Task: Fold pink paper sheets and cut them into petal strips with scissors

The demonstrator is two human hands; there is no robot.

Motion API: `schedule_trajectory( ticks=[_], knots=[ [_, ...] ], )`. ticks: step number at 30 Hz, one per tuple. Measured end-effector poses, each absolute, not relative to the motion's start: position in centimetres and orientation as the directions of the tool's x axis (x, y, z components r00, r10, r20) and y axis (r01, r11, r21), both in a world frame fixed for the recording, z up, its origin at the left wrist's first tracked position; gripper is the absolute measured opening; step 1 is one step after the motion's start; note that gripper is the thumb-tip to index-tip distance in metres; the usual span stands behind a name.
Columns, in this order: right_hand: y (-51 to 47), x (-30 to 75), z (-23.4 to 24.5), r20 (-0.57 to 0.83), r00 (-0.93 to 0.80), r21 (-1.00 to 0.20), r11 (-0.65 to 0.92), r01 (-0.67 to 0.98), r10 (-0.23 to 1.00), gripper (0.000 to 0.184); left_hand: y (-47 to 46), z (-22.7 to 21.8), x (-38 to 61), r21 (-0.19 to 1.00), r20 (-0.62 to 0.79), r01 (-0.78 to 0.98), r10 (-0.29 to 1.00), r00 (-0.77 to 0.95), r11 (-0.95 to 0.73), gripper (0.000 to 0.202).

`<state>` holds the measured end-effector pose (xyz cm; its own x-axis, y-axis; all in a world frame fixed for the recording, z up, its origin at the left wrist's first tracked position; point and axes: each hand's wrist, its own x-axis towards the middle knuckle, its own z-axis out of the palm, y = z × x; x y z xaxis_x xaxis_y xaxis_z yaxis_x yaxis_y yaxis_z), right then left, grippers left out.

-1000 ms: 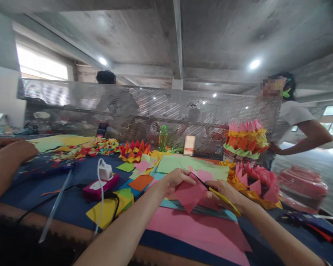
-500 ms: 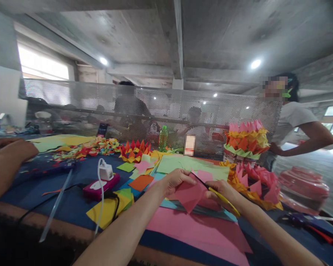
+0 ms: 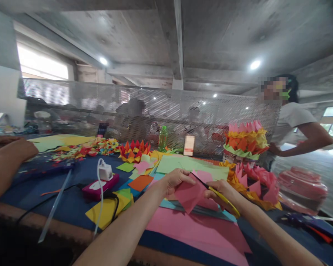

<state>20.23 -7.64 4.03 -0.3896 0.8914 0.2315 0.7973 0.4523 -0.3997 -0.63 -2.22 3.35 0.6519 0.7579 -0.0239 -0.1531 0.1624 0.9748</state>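
Note:
My left hand (image 3: 175,181) is closed on a square-cornered piece of pink paper (image 3: 189,195), pinching its upper left side. My right hand (image 3: 221,190) grips a pair of scissors (image 3: 224,201) with yellow handles. Their dark blades reach up and left across the paper's top edge, close to my left fingertips. Underneath lie light blue sheets and a large pink sheet (image 3: 199,231). Pale green sheets (image 3: 194,163) are spread just beyond my hands.
A purple power socket (image 3: 101,186) with a white charger and cables sits left. Paper lotus tiers (image 3: 245,140), a pink jar (image 3: 302,188) and a glue gun (image 3: 305,223) are right. Paper scraps (image 3: 86,149) and a green bottle (image 3: 162,138) stand farther back. Another person's hands (image 3: 15,147) are at far left.
My hands, the pink paper and the scissors stay almost where they were. Behind the mesh screen, a person has lowered and shifted their head to the right.

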Motion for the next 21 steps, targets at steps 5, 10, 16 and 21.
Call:
schedule_trajectory(
  ticks=[5, 10, 16, 21],
  knots=[
    [-7.6, 20.4, 4.0, 0.231, -0.414, -0.433, 0.474, 0.767, 0.881, 0.055, -1.8, 3.2, -0.9, 0.975, -0.047, -0.132, 0.743, 0.668, 0.181, 0.026],
    [-7.9, 20.4, 4.0, 0.218, -0.439, -0.457, 0.489, 0.743, 0.872, 0.047, -1.4, 3.6, -1.5, 0.979, -0.165, 0.036, 0.681, 0.713, 0.2, 0.027],
    [-8.4, 20.2, 4.6, 0.218, -0.433, -0.516, 0.48, 0.709, 0.874, 0.042, -1.2, 4.7, -2.6, 0.964, -0.265, 0.175, 0.695, 0.668, 0.2, 0.016],
    [-8.2, 20.5, 4.6, 0.203, -0.478, -0.379, 0.519, 0.766, 0.854, 0.046, 0.1, 5.7, -5.4, 0.975, -0.192, 0.019, 0.803, 0.564, 0.22, 0.016]
  ],
)
